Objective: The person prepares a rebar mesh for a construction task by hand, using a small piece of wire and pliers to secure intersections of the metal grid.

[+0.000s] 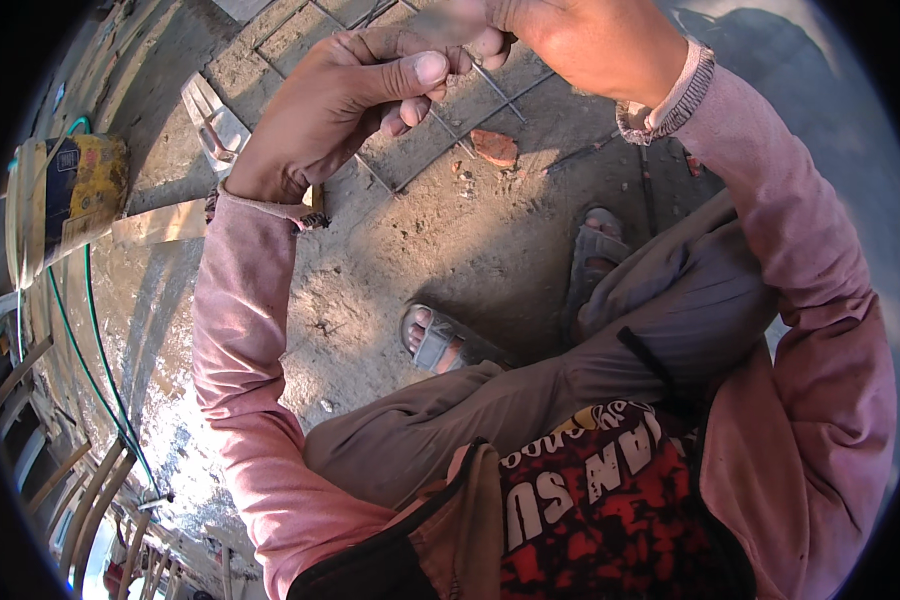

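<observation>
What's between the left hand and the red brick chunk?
Head view: thin metal rods over sandy ground, between the left hand and red brick chunk.

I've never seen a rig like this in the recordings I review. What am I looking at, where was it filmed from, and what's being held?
There is no machine: these are a person's own bare hands. The single round-edged picture comes from a wide fisheye camera on the person's head, looking down, so straight lines bend near the rim. Left in the picture is the person's left.

The left hand and right hand come together near the top edge; blur there hides whether they grip anything. Beyond them, on brown sandy ground, lies a grid of thin metal rods, with a reddish broken brick piece nearby. Off to the left stands a yellow-and-dark container.
</observation>
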Action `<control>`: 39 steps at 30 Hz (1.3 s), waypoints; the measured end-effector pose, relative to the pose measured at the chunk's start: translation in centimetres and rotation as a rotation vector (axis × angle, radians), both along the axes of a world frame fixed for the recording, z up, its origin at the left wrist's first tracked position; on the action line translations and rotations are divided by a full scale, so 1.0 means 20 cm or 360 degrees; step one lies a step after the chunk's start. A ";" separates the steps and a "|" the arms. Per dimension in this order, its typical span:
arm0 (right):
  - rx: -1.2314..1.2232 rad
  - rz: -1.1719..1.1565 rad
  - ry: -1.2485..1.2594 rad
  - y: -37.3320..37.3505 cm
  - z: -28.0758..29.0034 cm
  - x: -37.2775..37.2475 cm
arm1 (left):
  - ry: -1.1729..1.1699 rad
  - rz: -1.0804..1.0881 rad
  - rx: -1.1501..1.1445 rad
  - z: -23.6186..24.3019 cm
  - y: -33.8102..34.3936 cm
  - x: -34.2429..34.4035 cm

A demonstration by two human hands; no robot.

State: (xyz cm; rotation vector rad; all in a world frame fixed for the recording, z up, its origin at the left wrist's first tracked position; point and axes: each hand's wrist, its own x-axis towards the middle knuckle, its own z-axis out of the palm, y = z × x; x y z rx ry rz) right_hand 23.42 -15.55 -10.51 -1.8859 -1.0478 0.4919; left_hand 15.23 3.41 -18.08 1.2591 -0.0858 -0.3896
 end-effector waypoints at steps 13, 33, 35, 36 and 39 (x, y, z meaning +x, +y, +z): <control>0.0887 0.0363 -0.1139 0.10 -0.16 0.12 | -0.0007 -0.0214 -0.0927 0.02 -0.03 -0.01; 0.0227 0.0331 -0.0939 0.07 -0.07 0.04 | 0.0051 0.0525 0.0063 0.05 -0.01 -0.02; -0.0040 0.0350 -0.1163 0.03 -0.09 0.05 | 0.0106 0.0386 -0.0114 0.04 0.00 -0.03; -0.0128 0.0337 -0.1213 0.04 -0.07 0.01 | 0.0133 0.0374 -0.0168 0.03 -0.02 -0.04; -0.0123 0.0393 -0.1623 0.03 -0.11 -0.02 | 0.0185 0.0344 -0.0261 0.01 -0.05 -0.08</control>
